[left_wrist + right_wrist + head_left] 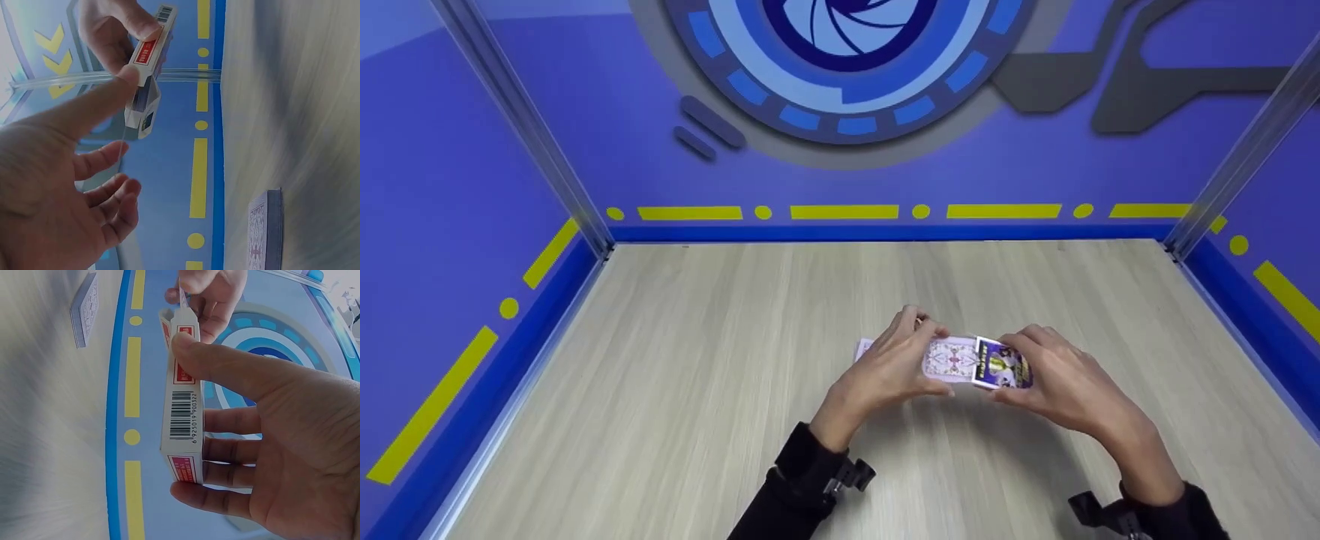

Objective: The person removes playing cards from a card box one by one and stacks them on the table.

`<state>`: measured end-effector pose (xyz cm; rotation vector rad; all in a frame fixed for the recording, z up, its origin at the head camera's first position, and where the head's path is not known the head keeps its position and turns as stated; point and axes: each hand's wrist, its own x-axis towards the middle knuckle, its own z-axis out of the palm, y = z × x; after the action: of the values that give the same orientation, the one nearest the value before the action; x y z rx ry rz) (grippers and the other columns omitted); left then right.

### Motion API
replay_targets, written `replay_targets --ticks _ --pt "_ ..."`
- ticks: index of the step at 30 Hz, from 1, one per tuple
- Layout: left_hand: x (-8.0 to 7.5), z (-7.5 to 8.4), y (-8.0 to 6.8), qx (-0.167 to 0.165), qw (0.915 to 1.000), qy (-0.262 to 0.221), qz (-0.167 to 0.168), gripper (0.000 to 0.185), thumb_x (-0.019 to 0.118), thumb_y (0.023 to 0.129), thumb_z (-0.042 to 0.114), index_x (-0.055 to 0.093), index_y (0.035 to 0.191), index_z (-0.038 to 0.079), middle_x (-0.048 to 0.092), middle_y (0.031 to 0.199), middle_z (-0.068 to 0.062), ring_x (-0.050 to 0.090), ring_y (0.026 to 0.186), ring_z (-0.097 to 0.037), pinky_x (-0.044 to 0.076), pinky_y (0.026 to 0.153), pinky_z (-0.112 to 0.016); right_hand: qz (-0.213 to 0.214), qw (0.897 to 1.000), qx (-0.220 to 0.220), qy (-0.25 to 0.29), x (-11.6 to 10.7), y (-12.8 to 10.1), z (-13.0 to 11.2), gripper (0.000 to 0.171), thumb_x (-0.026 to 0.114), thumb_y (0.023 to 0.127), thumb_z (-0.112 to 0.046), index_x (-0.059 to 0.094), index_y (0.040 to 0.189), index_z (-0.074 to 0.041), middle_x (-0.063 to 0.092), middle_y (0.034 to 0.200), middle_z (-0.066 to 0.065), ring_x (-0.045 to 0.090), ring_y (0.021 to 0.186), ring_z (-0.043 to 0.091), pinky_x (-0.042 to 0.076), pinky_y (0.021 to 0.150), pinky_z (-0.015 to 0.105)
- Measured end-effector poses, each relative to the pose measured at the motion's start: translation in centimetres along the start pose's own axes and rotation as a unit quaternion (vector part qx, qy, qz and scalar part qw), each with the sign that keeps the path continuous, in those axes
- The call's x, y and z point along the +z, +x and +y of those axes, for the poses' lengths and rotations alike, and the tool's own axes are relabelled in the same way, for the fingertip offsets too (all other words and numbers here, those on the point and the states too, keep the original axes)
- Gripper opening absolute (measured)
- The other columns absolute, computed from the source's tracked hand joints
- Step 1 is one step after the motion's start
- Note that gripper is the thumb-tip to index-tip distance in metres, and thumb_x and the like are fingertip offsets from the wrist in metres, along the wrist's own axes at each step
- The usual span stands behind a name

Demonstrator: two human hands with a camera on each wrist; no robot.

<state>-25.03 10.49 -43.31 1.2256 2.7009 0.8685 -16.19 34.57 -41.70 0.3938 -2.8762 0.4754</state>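
Note:
My right hand (pixel 1069 375) grips a small card box (pixel 1001 364), thumb along one narrow side and fingers on the other. The barcode side of the box (pixel 183 413) faces the right wrist camera, and the flap (pixel 147 121) at its end facing the left hand stands open. My left hand (pixel 885 367) pinches a thin playing card (pixel 951 360) with a pink floral back between thumb and fingers. The card's end meets the box's open end; in the left wrist view it shows only edge-on. Beneath the left hand, a deck of cards (pixel 259 230) lies on the table.
The wooden table (pixel 697 360) carries the deck, which the left hand partly hides in the head view. Blue printed panels (pixel 840 187) with yellow dashes enclose the back and both sides, joined by metal corner posts (pixel 532 142).

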Motion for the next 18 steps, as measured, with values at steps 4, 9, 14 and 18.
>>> replay_targets --ticks 4,9,14,18 --pt "0.0 0.1 -0.1 0.030 0.9968 0.072 0.017 0.068 0.092 0.077 0.038 0.059 0.131 0.014 0.050 0.131 -0.003 0.050 0.120 -0.015 0.043 0.104 -0.026 -0.010 1.000 -0.004 -0.001 0.0 0.1 -0.2 0.066 0.094 0.074 -0.036 0.068 0.123 -0.002 0.065 0.114 0.009 0.058 0.094 0.020 0.052 0.075 0.041" --pt "-0.2 0.0 -0.1 0.044 0.9931 0.108 -0.003 0.070 0.089 0.082 0.031 0.058 0.143 0.015 0.055 0.126 -0.002 0.050 0.116 -0.016 0.042 0.102 -0.026 -0.020 1.000 -0.002 -0.001 -0.1 0.2 -0.2 0.067 0.092 0.075 -0.042 0.068 0.124 -0.004 0.065 0.115 0.008 0.058 0.094 0.018 0.052 0.075 0.041" --pt "-0.8 -0.7 -0.2 0.032 0.9932 0.111 -0.005 0.064 0.086 0.085 0.021 0.060 0.143 0.018 0.054 0.130 -0.006 0.049 0.120 -0.020 0.043 0.103 -0.030 -0.026 1.000 0.002 0.006 -0.4 0.1 0.2 0.068 0.092 0.076 -0.042 0.067 0.126 -0.003 0.064 0.115 0.008 0.057 0.093 0.017 0.052 0.076 0.040" --pt "-1.3 -1.7 -0.3 -0.008 0.9946 0.104 0.001 0.067 0.085 0.081 0.009 0.059 0.143 0.014 0.053 0.134 -0.010 0.048 0.125 -0.024 0.042 0.108 -0.037 -0.038 0.999 0.028 0.022 -0.9 -0.1 0.9 0.071 0.090 0.078 -0.044 0.065 0.129 -0.002 0.063 0.117 0.010 0.056 0.091 0.018 0.051 0.076 0.040"
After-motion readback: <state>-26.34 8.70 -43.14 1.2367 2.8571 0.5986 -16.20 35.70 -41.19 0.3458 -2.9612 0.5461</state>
